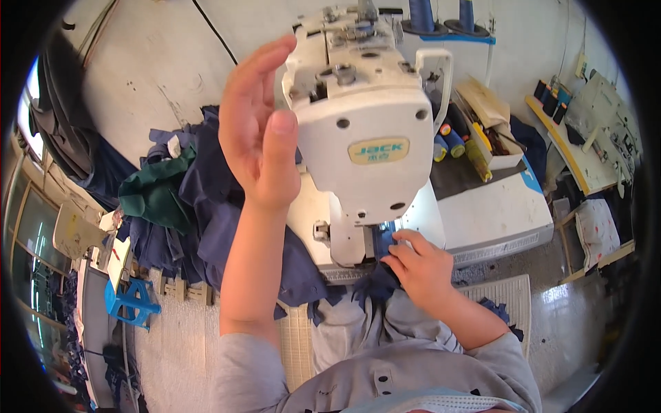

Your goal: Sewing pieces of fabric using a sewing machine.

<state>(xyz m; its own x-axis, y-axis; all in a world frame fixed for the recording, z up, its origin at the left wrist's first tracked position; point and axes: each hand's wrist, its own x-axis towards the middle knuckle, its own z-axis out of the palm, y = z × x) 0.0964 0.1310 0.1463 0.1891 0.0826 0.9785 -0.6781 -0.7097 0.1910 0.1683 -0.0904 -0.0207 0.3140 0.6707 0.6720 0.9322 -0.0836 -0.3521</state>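
A white industrial sewing machine (372, 148) stands right in front of me. My left hand (258, 131) is raised at the left side of its head, fingers stretched upward and thumb apart, holding nothing. Whether it touches the casing, I cannot tell. Low at the needle area, my right hand (421, 265) pinches a piece of dark blue fabric (383, 242) on the lit machine bed. More dark cloth (377, 281) hangs from the bed's front edge toward my lap. The needle itself is hidden under the machine head.
Navy cloth (206, 172) with a dark green piece (155, 189) is heaped left of the machine. On the right lie thread spools (451, 141) and a box of tools (496, 141). Blue thread cones (421, 15) stand behind. A blue stool (131, 303) sits on the floor at left.
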